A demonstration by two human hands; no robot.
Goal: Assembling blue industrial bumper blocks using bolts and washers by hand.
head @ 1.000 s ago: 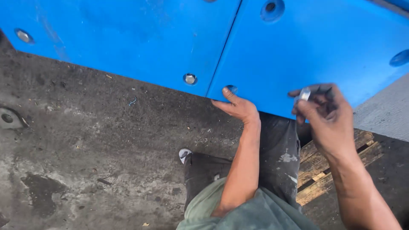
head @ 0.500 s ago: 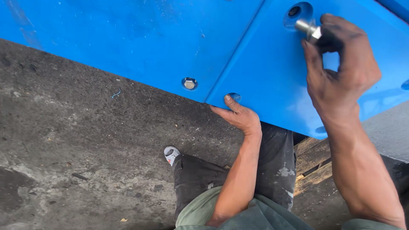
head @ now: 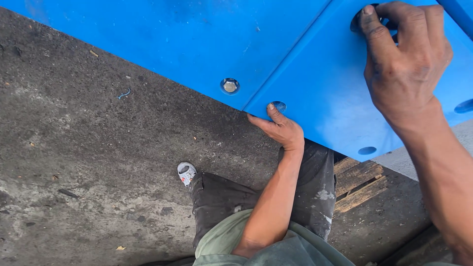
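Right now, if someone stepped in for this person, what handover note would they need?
Left hand: grips the lower edge of the blue panel, thumb beside an empty hole.
Right hand: fingers bunched over the upper hole; whatever it holds is hidden.
Done: one bolt sits in the neighbouring panel.
Left: two more empty holes along this panel's edge.

The left hand [head: 281,129] grips the lower edge of a blue panel [head: 320,93], its thumb lying by a round hole [head: 279,105] near that panel's lower left corner. The right hand [head: 404,59] presses its fingers into another hole [head: 362,19] near the panel's top edge; whatever it holds is hidden. A bolt with washer [head: 229,86] sits in the neighbouring blue panel [head: 172,34], above a gritty concrete floor [head: 98,162] and a wooden pallet [head: 359,184].
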